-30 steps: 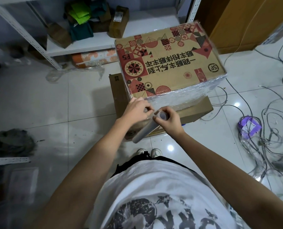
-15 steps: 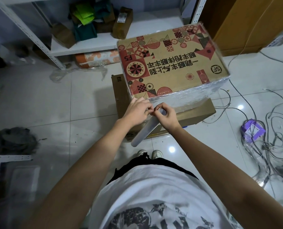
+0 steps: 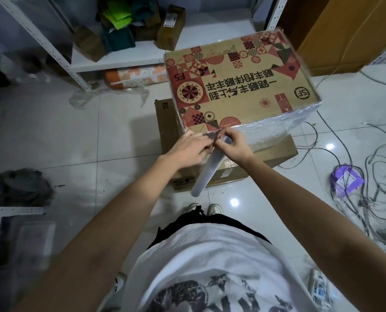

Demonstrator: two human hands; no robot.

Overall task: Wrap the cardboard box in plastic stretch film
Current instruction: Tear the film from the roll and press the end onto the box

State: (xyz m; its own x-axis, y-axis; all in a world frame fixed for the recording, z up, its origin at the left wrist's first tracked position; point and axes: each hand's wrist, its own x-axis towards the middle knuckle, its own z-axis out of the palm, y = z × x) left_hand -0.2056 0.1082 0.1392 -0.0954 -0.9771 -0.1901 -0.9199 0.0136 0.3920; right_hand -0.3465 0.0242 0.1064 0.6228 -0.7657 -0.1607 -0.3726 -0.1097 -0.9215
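Gripping the top end of the stretch film roll (image 3: pixel 206 170), the right hand (image 3: pixel 234 146) curls round it while the left hand (image 3: pixel 187 147) pinches a strip of film (image 3: pixel 210 137) at the near corner of the printed cardboard box (image 3: pixel 239 86), which sits on a plain carton (image 3: pixel 275 152), its front side already film-covered

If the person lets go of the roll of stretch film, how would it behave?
The roll of stretch film is a long smooth cylinder, so it would probably roll on the glossy tiles. It looks thin, so likely light. Its film end may cling to the box.
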